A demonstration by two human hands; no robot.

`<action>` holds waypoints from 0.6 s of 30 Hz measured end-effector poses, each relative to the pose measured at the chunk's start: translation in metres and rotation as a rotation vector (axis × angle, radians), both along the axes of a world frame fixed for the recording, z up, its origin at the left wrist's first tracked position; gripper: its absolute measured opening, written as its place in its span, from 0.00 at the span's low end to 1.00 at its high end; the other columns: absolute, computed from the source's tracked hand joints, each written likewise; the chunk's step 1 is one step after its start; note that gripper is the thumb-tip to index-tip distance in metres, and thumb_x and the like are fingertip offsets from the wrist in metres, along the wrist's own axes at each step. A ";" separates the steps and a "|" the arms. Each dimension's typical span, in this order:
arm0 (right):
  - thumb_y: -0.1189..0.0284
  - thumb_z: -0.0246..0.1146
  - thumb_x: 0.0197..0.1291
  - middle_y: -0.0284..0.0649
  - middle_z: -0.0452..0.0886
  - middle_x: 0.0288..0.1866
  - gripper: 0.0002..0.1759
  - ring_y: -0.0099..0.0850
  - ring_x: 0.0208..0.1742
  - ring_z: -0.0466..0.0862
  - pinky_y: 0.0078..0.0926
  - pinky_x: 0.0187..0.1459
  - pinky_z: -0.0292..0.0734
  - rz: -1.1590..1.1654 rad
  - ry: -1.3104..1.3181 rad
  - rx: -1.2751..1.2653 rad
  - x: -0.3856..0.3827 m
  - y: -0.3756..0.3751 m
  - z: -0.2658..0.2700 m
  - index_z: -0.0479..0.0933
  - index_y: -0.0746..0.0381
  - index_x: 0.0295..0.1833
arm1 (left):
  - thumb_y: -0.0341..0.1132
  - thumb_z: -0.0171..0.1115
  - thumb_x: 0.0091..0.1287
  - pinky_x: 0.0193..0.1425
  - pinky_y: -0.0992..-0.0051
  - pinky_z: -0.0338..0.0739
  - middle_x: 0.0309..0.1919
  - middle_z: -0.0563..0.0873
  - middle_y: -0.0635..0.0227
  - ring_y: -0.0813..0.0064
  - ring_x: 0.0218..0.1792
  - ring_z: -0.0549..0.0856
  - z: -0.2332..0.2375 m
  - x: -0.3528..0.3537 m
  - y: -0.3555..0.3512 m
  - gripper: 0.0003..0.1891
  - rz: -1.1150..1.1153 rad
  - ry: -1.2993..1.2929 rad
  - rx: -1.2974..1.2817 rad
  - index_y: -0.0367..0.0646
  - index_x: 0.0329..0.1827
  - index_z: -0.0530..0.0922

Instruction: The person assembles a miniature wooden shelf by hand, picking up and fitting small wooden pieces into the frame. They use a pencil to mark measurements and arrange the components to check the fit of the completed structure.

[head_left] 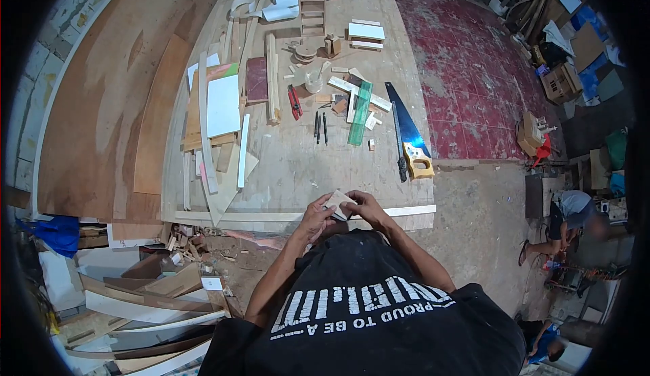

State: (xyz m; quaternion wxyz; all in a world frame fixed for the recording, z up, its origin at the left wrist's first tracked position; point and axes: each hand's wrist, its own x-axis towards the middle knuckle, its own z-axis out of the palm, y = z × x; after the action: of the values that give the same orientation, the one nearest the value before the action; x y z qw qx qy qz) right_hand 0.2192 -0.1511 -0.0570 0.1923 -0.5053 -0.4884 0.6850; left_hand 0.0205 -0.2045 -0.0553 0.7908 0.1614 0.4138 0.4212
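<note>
Both hands meet at the near edge of the worktable, close to my chest. Between them is a small flat piece of pale wood, tilted with one corner up. My left hand grips its left side, the fingers curled round it. On the other side my right hand has its fingers bent over the piece. A long thin wooden strip runs along the table edge under my hands. Farther in lie dark pencils or pens, a red utility knife and a green ruler.
A handsaw with a blue blade lies at the right. White-topped boards and long strips are at the left. A small shelf-like wooden frame stands at the back. Scrap wood piles up below left; a person bends at far right.
</note>
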 end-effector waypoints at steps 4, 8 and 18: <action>0.66 0.72 0.60 0.42 0.83 0.46 0.29 0.29 0.44 0.82 0.28 0.45 0.79 -0.015 0.085 -0.103 -0.001 -0.011 -0.001 0.71 0.64 0.63 | 0.25 0.57 0.73 0.49 0.69 0.88 0.53 0.85 0.60 0.70 0.49 0.87 -0.011 0.001 -0.009 0.26 -0.027 0.035 -0.008 0.42 0.73 0.65; 0.64 0.72 0.58 0.48 0.78 0.51 0.29 0.38 0.48 0.80 0.36 0.47 0.78 -0.037 -0.204 0.283 -0.014 -0.020 0.006 0.71 0.64 0.61 | 0.26 0.57 0.73 0.51 0.67 0.87 0.53 0.84 0.61 0.71 0.51 0.86 -0.021 -0.001 -0.014 0.24 0.049 0.095 -0.044 0.41 0.71 0.67; 0.61 0.74 0.52 0.53 0.76 0.49 0.28 0.52 0.49 0.79 0.44 0.51 0.76 0.422 -0.254 0.634 -0.077 -0.009 -0.026 0.76 0.63 0.55 | 0.31 0.62 0.72 0.40 0.77 0.81 0.47 0.84 0.68 0.76 0.39 0.85 -0.025 -0.045 -0.036 0.21 0.296 0.230 -0.176 0.46 0.67 0.72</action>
State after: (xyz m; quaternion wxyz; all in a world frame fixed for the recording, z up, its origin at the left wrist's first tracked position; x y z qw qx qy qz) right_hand 0.1424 -0.1597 -0.0827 0.1319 -0.3901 -0.7884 0.4571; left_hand -0.0241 -0.2405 -0.0800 0.6788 0.0763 0.5558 0.4738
